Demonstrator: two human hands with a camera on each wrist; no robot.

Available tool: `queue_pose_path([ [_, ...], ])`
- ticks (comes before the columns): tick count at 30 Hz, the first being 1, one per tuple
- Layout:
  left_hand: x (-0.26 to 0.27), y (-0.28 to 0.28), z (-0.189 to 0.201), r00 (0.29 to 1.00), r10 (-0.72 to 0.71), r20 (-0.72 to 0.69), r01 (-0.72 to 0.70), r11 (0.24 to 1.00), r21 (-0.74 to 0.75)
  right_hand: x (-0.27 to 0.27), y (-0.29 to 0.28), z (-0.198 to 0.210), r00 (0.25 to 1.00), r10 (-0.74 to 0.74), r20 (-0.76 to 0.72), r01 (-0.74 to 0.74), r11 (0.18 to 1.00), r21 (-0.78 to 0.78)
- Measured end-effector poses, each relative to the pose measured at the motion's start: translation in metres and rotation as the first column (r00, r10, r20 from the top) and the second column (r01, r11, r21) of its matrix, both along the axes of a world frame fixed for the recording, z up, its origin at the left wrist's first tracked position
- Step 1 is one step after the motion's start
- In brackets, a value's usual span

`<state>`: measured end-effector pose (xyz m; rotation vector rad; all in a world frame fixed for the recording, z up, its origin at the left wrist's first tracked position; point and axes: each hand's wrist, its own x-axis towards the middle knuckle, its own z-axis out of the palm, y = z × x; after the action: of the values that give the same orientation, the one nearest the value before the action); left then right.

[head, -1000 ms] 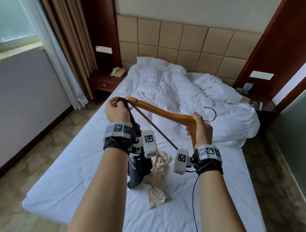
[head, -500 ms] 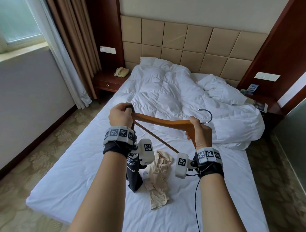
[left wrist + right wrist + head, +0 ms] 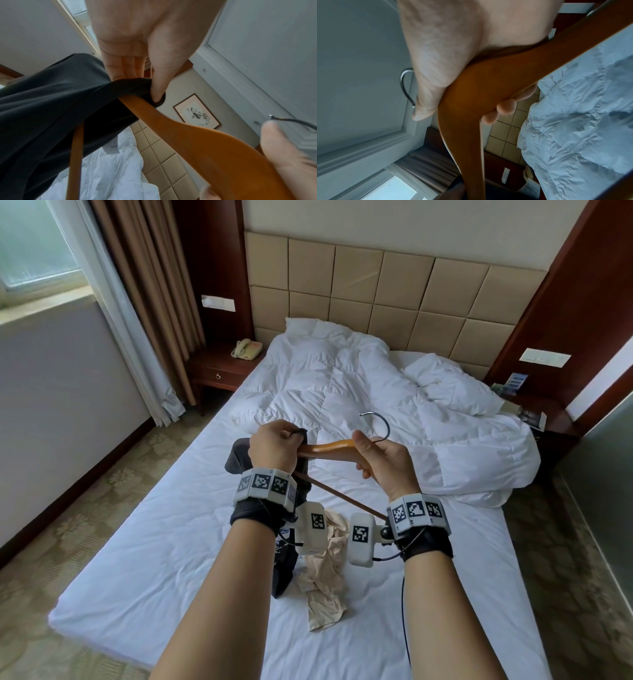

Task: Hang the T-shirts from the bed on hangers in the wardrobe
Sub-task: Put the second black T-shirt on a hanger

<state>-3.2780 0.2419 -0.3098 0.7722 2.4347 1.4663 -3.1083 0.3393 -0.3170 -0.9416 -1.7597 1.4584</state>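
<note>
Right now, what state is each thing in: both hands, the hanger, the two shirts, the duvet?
Left hand: pinches the black T-shirt's edge over the hanger's arm.
Right hand: grips the hanger near its hook.
Hanger: held above the bed, one arm inside the shirt.
Black T-shirt: partly threaded on, the rest hanging down.
Beige T-shirt: crumpled on the bed.
Duvet: rumpled.

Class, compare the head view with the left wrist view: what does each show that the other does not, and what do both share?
Only the head view shows the beige T-shirt lying on the bed, the telephone on the bedside table, and both wrists. Only the left wrist view shows the framed picture on the wall and, up close, the thumb pinching dark fabric. Both show the left hand pulling the dark T-shirt over the wooden hanger, whose middle the right hand grips.
</note>
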Motion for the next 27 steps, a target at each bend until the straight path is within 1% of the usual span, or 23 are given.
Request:
queue_pose_path([
  [2,0.003,0.002,-0.001,0.999,-0.036,-0.002,0.036,0.999,0.001,0.0,-0.001,-0.002,1.0,0.026,-0.012,-0.026,1.0,-0.016],
  [4,0.008,0.004,-0.001,0.996,-0.086,0.003,0.086,0.996,0.017,0.0,-0.001,-0.005,0.998,0.051,0.04,-0.052,0.998,0.029],
  [6,0.013,0.008,-0.001,0.991,-0.135,0.009,0.135,0.99,0.031,-0.002,0.001,-0.012,0.995,0.043,0.088,-0.049,0.996,0.074],
  [9,0.019,0.014,0.002,0.978,-0.207,-0.016,0.207,0.978,0.04,-0.003,0.001,-0.018,0.992,0.032,0.12,-0.043,0.994,0.096],
  [15,0.037,0.024,0.012,0.914,-0.391,-0.108,0.402,0.909,0.109,0.0,-0.001,-0.019,0.992,0.064,0.111,-0.07,0.996,0.057],
  [18,0.046,0.033,0.01,0.884,-0.442,-0.152,0.453,0.89,0.047,0.003,0.003,-0.022,0.992,0.055,0.115,-0.061,0.997,0.048],
  [20,0.051,0.038,0.011,0.873,-0.478,-0.099,0.479,0.878,-0.015,0.007,0.006,-0.023,0.992,0.031,0.121,-0.036,0.999,0.038],
  [23,0.061,0.044,0.014,0.831,-0.556,-0.008,0.553,0.828,-0.094,0.017,0.011,-0.025,0.991,-0.024,0.128,0.02,0.999,0.032],
  [27,0.071,0.05,0.018,0.773,-0.633,-0.038,0.608,0.757,-0.24,0.028,0.017,-0.027,0.992,-0.055,0.109,0.052,0.998,0.027],
])
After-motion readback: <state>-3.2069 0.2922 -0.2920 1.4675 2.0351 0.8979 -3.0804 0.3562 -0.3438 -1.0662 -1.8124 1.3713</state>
